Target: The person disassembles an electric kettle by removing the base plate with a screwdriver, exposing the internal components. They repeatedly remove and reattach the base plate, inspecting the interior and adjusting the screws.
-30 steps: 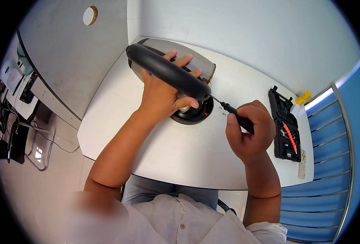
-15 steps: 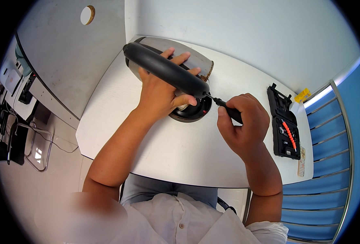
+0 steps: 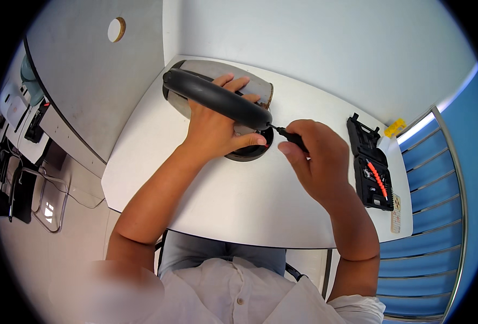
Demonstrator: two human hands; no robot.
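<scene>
Stretching across the middle of the frame, a white table (image 3: 228,205) is bearing a black tool case (image 3: 360,140) at the right, an orange-red tool (image 3: 376,179) lying in it. Beyond, a metal railing (image 3: 462,216) is curving along the right edge, a grey partition (image 3: 88,81) is filling the upper left, and a pale wall (image 3: 314,48) is spanning the top.

Left of upper centre, a kettle-like vessel (image 3: 212,69) is lying on its side, showing dull grey walls, a brown-stained rim and a smooth black handle (image 3: 217,102). The left hand (image 3: 212,129) is resting on it beneath the handle, fingers spread; the right hand (image 3: 320,156) is gripping a black screwdriver (image 3: 292,139), its tip meeting the handle's end. Handle and vessel are both running from upper left toward lower right, the rim facing right.
</scene>
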